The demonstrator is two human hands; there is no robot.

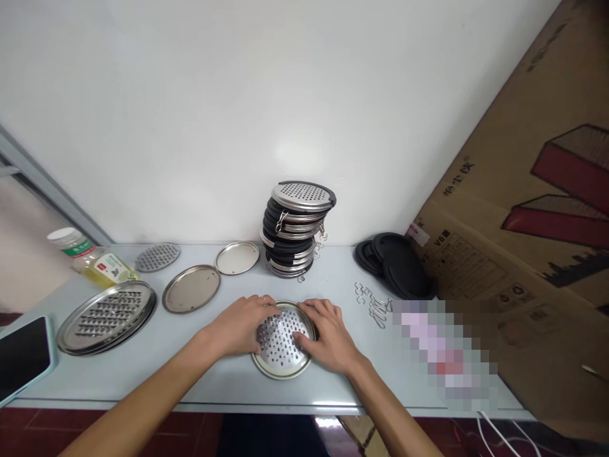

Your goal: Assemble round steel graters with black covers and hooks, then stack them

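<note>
Left hand (pixel 245 327) and right hand (pixel 330 333), half-curled, grip a perforated disc (pixel 280 352) between them. Beyond both, a black-rimmed stack (pixel 295 230), apparently finished; left of them, grater discs (pixel 109 314), right, black pieces (pixel 404 266), seemingly unassembled.

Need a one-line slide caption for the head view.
Left hand and right hand on a round silver perforated metal disc, before a leaning stack of black-and-silver round discs.

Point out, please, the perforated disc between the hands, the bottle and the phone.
Perforated disc (pixel 278 345): head view, middle of its top.
Bottle (pixel 95 260): head view, middle of its body.
Phone (pixel 23 353): head view, dark screen.
</note>
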